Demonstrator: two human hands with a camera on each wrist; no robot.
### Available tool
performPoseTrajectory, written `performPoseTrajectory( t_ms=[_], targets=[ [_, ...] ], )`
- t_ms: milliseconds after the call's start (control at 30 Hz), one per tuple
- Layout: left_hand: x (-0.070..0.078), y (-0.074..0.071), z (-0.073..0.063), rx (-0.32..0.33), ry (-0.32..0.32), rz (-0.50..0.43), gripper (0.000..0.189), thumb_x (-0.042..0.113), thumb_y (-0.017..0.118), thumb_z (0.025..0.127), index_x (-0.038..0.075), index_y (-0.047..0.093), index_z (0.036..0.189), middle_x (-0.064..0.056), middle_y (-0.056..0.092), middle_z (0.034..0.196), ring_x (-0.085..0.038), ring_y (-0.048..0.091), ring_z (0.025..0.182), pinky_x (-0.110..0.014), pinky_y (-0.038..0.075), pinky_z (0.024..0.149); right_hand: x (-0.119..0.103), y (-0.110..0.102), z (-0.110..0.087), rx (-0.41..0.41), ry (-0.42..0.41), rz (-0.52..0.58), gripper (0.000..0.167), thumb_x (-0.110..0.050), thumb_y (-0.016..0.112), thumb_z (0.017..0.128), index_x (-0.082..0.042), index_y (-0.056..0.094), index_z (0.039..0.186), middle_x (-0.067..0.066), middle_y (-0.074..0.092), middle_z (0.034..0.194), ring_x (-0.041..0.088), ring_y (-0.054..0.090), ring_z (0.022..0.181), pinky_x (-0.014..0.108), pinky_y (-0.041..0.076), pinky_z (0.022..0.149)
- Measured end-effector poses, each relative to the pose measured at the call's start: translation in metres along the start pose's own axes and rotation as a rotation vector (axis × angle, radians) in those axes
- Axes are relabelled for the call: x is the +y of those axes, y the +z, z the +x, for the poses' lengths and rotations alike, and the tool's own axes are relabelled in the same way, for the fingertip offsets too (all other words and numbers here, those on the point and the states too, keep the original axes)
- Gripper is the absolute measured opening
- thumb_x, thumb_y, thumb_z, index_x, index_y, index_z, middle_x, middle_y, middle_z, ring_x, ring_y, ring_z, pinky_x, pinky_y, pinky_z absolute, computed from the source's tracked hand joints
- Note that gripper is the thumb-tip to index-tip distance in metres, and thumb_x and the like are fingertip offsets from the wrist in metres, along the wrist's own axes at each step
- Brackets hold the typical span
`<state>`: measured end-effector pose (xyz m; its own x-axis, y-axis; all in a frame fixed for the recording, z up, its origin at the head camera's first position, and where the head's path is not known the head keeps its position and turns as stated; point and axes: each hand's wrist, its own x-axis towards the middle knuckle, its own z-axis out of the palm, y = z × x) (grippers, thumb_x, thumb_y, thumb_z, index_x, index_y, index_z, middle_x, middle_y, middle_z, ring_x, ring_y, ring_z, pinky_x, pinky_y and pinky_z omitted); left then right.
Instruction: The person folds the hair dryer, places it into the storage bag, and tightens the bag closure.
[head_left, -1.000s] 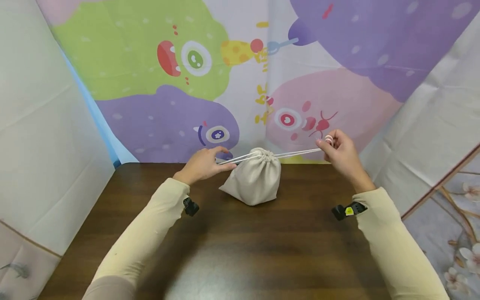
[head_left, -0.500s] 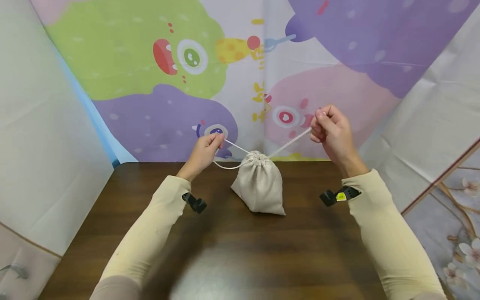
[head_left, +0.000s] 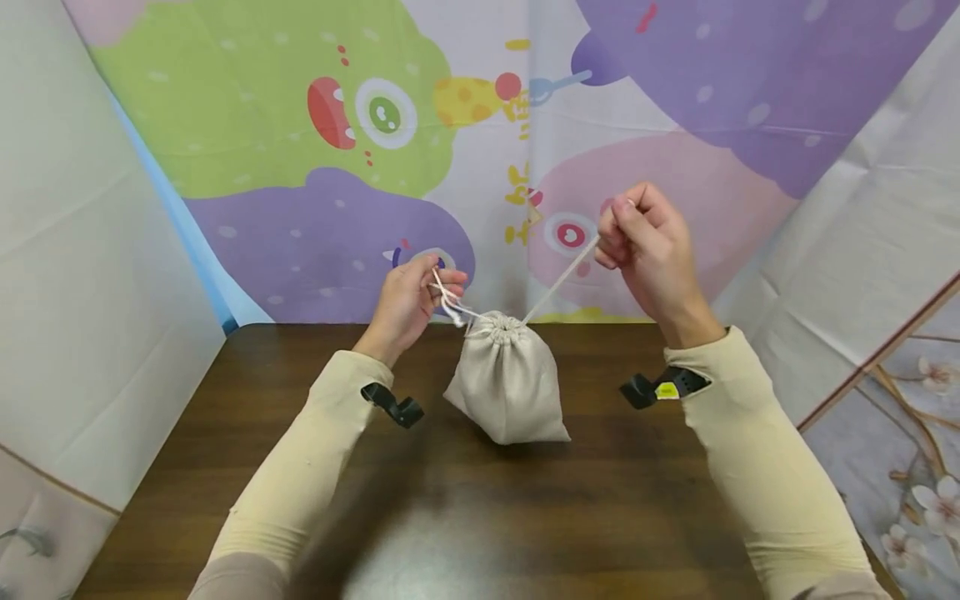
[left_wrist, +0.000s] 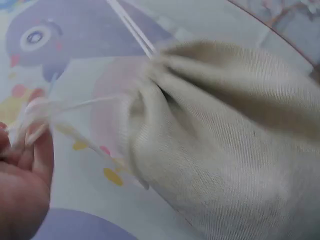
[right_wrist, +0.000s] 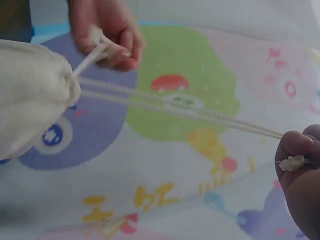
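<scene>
A beige cloth drawstring bag [head_left: 510, 383] stands in the middle of the head view, its mouth gathered into tight folds. Whether its base fully touches the table cannot be told. My right hand [head_left: 648, 246], raised at the upper right, grips the white drawstring [head_left: 562, 279], which runs taut from the bag's mouth. In the right wrist view, a frayed cord end [right_wrist: 291, 163] pokes out of that fist. On the bag's left, my left hand [head_left: 408, 304] pinches the other drawstring [head_left: 447, 296], whose loose end dangles by the fingers. That cord is blurred in the left wrist view.
The dark brown wooden table [head_left: 480, 517] extends in front of the bag. Behind it hangs a cartoon-printed curtain [head_left: 300, 242]. Pale cloth panels [head_left: 75, 250] flank both sides. A black camera strap [head_left: 393, 406] sits on each wrist.
My right hand has risen and shifted left with its cord, now steeper. The left hand has gone from spread fingers to pinching its cord. The bag has turned and come slightly nearer.
</scene>
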<state>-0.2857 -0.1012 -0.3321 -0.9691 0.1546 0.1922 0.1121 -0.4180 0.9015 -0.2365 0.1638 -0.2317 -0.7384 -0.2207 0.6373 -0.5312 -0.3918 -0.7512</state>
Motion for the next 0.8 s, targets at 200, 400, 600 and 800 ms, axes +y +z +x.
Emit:
performPoseTrajectory(
  t_ms=[200, 400, 600, 800],
  targets=[
    [0.001, 0.007, -0.009, -0.104, 0.145, 0.451, 0.036, 0.012, 0.049, 0.100, 0.001, 0.054, 0.066, -0.004, 0.063, 0.066, -0.011, 0.052, 0.059, -0.022, 0.045, 0.060, -0.009, 0.024, 0.001, 0.000, -0.020, 0.003, 0.021, -0.010, 0.044, 0.102, -0.011, 0.044, 0.081, 0.002, 0.042, 0.065, 0.016, 0.024, 0.054, 0.027, 0.023, 0.050],
    [-0.004, 0.009, -0.029, -0.335, 0.142, 0.857, 0.026, 0.022, 0.063, 0.095, 0.005, 0.072, 0.112, -0.011, 0.071, 0.098, -0.008, 0.059, 0.081, -0.022, 0.050, 0.073, -0.011, 0.030, -0.001, -0.026, -0.063, 0.041, 0.019, -0.012, 0.048, 0.101, -0.009, 0.045, 0.082, 0.002, 0.045, 0.066, 0.016, 0.024, 0.054, 0.027, 0.023, 0.050],
    [-0.017, 0.013, -0.041, -0.475, 0.203, 1.180, 0.051, 0.041, 0.078, 0.080, 0.009, 0.070, 0.120, -0.001, 0.061, 0.096, -0.011, 0.053, 0.079, -0.023, 0.045, 0.070, -0.015, 0.034, -0.002, -0.056, -0.063, 0.096, 0.020, -0.010, 0.047, 0.101, -0.007, 0.044, 0.081, 0.004, 0.043, 0.065, 0.016, 0.023, 0.054, 0.027, 0.022, 0.049],
    [-0.036, 0.012, -0.044, -0.460, 0.275, 1.166, 0.022, 0.032, 0.078, 0.082, 0.014, 0.068, 0.074, 0.000, 0.057, 0.082, -0.011, 0.048, 0.071, -0.021, 0.040, 0.063, -0.023, 0.032, -0.003, -0.051, -0.069, 0.240, 0.021, -0.005, 0.046, 0.100, -0.002, 0.040, 0.080, 0.008, 0.039, 0.063, 0.017, 0.021, 0.053, 0.031, 0.016, 0.052]
  ],
)
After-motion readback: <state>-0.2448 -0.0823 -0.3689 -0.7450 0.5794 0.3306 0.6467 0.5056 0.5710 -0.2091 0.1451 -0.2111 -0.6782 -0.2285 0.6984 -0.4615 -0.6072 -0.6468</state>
